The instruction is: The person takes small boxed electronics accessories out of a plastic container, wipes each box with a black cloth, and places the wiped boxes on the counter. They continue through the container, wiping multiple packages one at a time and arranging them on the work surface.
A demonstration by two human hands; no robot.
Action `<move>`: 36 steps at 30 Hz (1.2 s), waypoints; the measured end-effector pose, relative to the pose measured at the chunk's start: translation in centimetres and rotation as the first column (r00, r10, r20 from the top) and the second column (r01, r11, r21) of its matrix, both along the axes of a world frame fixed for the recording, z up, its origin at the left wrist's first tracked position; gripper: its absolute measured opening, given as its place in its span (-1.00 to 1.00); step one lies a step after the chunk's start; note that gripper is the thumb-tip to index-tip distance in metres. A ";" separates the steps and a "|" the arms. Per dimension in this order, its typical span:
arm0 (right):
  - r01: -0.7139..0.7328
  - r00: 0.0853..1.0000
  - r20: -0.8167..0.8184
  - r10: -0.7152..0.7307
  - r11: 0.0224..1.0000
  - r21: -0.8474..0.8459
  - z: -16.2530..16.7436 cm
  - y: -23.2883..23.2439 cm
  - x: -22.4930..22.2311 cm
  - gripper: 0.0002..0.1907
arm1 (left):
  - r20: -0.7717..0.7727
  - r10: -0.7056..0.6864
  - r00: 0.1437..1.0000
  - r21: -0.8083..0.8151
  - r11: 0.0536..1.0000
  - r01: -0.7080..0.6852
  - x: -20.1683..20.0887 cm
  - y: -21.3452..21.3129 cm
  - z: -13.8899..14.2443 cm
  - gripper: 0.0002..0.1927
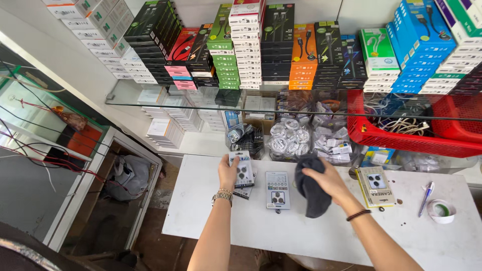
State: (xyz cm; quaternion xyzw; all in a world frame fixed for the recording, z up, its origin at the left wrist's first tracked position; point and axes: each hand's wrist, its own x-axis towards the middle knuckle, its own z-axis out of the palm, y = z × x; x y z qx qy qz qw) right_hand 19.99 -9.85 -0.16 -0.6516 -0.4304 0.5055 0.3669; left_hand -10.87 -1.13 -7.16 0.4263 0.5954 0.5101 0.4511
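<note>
Here, line by line:
Left hand (229, 173): it is holding a small retail pack (243, 169) upright just above the table, fingers wrapping its left edge; the pack is showing 3 dark round lens rings on a pale card.
Under the left hand: another flat pack (245, 191) is lying on the table, mostly hidden by the held 1.
Right hand (326, 181): it is gripping a dark grey cloth (310, 193), fingers closing over its upper part; the cloth is hanging down and bunching against the table.
Between the hands: a grey pack (277, 190) is lying flat on the table, close beside the cloth's left edge.
Right of the cloth: a yellow-edged pack (376, 186) with 3 dark rings is lying flat, slightly tilted.
Far right: a blue and white pen (426, 197) is resting just beside a roll of tape (442, 210).
Table (301, 236): it is white and speckled with small dark spots.
Behind: a red basket (401, 140) is holding tangled cables; stacked boxes (248, 50) are filling the glass shelf above.
</note>
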 end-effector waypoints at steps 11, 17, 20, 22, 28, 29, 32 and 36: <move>0.155 0.970 -0.171 -0.172 0.982 -0.110 -1.4 -1.5 2.6 -0.31 | -0.871 -0.074 0.486 0.017 0.983 0.181 5.1 -4.1 -3.5 -0.20; 0.214 0.968 -0.108 -0.227 0.970 -0.119 -2.5 -1.8 2.3 -0.35 | -0.735 -0.509 0.448 -0.440 0.861 0.256 12.8 -7.3 -2.5 0.36; 0.289 0.935 -0.193 -0.299 0.954 -0.079 -2.4 -2.1 1.7 -0.32 | -0.699 -0.468 0.540 -0.441 0.877 0.189 12.9 -7.5 -1.1 0.45; 0.299 0.898 -0.319 -0.302 0.952 -0.059 -2.2 -2.0 1.3 -0.30 | -0.676 -0.375 0.634 -0.236 0.926 0.296 12.6 -7.7 0.4 0.46; 0.204 0.962 -0.212 -0.171 0.968 0.145 -1.4 -0.6 1.3 -0.28 | -0.492 -0.540 0.683 0.116 0.737 0.666 12.7 -7.6 7.0 0.32; 0.228 0.962 -0.191 -0.196 0.959 0.166 -1.3 -0.4 1.5 -0.32 | -0.428 -0.579 0.694 0.138 0.717 0.683 12.2 -7.2 8.2 0.26; 0.429 0.793 -0.484 -0.370 0.903 0.012 -0.5 0.4 2.0 -0.37 | -0.156 -0.602 0.783 0.116 0.776 0.620 10.4 -5.7 10.8 0.13; 0.486 0.671 -0.622 -0.404 0.873 -0.042 1.1 0.1 1.1 -0.44 | 0.486 -0.521 0.702 0.245 0.852 0.462 11.1 -6.5 10.7 -0.19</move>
